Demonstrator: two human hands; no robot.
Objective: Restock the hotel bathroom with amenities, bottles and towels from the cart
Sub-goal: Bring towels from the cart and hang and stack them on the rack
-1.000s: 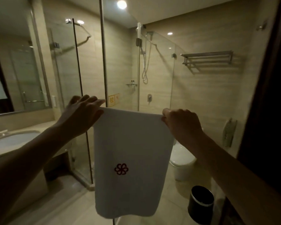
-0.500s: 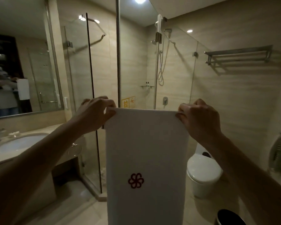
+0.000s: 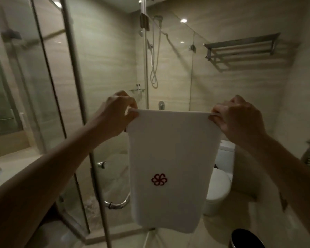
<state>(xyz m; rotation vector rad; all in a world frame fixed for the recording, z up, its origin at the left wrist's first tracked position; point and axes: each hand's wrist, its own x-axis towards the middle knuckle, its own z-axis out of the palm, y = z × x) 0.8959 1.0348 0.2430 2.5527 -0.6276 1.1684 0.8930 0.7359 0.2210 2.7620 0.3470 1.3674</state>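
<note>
Both hands have carried the towel deeper into the bathroom since half a second ago: the shower glass now fills the left, the mirror has slid almost off that edge, and the towel's lower hem shows again. Left hand (image 3: 118, 113) pinches the top left corner of the white towel (image 3: 170, 154) between thumb and curled fingers, and right hand (image 3: 240, 119) pinches the top right corner the same way. The upper edge is stretched taut between them, and the cloth hangs straight down, red flower emblem (image 3: 159, 179) facing the viewer, touching nothing else. It looks light, soft and limp: it will fold or slump wherever it is unsupported, will not break, and is best held at the two top corners as now, or draped at its middle. Behind its left edge is the curved shower door handle (image 3: 118, 203); behind its right edge, the toilet (image 3: 218, 183); nearer, at the bottom right, a dark bin (image 3: 247, 238). High on the far right wall hangs the metal towel rack (image 3: 240, 45), above the right hand and well apart from it.
</note>
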